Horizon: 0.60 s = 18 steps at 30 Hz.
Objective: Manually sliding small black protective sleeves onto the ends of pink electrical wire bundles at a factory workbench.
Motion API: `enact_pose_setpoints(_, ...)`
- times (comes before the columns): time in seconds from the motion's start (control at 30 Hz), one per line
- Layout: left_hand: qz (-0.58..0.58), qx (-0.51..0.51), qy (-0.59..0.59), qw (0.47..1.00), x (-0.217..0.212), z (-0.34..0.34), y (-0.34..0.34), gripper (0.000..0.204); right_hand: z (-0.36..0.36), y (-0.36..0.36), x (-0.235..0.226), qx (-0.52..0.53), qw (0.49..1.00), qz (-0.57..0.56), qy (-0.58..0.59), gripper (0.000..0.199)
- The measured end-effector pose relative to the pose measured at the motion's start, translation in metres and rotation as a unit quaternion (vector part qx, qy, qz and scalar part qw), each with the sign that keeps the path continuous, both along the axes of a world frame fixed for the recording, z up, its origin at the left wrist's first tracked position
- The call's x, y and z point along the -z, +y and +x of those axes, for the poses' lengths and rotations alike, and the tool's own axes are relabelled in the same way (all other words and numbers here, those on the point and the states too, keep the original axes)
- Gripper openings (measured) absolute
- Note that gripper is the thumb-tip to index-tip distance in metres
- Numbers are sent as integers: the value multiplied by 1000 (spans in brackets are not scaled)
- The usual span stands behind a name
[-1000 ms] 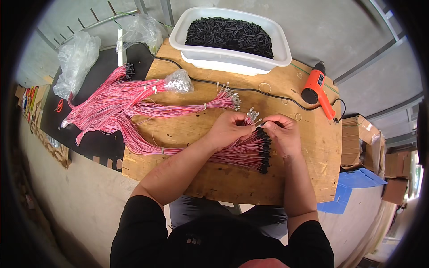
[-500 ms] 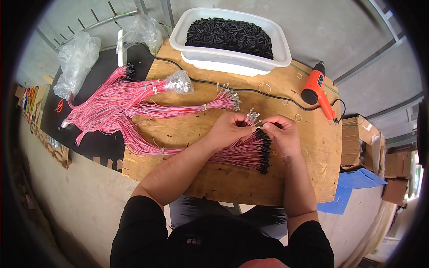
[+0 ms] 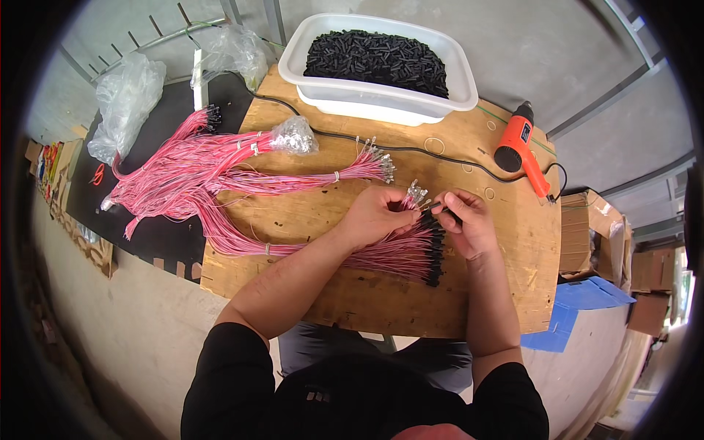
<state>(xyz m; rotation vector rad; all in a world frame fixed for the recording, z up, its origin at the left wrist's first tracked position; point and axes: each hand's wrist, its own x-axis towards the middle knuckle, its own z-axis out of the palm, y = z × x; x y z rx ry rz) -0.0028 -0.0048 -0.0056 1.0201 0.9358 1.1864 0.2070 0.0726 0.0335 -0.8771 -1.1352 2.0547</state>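
Observation:
My left hand (image 3: 380, 217) is closed around some pink wires, whose bare metal terminals (image 3: 415, 193) stick up past the thumb and fingers. Facing it, my right hand (image 3: 469, 222) pinches a short black sleeve (image 3: 438, 208) close to a terminal in the left hand's grip; whether the sleeve is on the terminal I cannot tell. Beneath both hands fans out a bundle of pink wires (image 3: 389, 257) with black sleeved ends (image 3: 435, 257). Another tied bundle (image 3: 308, 180) with uncovered metal ends lies to the left, below a bundle whose tip is wrapped in clear plastic (image 3: 295, 135).
A white tub (image 3: 374, 105) of loose black sleeves stands at the back of the wooden table (image 3: 506, 286). An orange heat gun (image 3: 517, 147) lies at the right, its black cord (image 3: 411, 149) crossing the table. Rubber bands (image 3: 434, 145) and red scissors (image 3: 97, 174) lie about.
My right hand has turned slightly, and a black sleeve now shows in its fingers beside the terminals. The left hand stays nearly still with its wires.

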Motion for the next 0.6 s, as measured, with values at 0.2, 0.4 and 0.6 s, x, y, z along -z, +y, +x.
enact_pose_setpoints(0.2, -6, -3, -9, 1000, 0, 3, -1, 9, 5, 3, 6, -34, 999, -4, 8, 15)
enact_pose_setpoints(0.4, 6, 2, 6, 1000, 0, 4, -1, 12, 4, 2, 7, -48, 999, 18, -13, 15)
enact_pose_setpoints(0.6, 16, 8, 16, 1000, 3, 2, 1, 12, 4, 2, 6, -44, 999, 25, -16, 15)
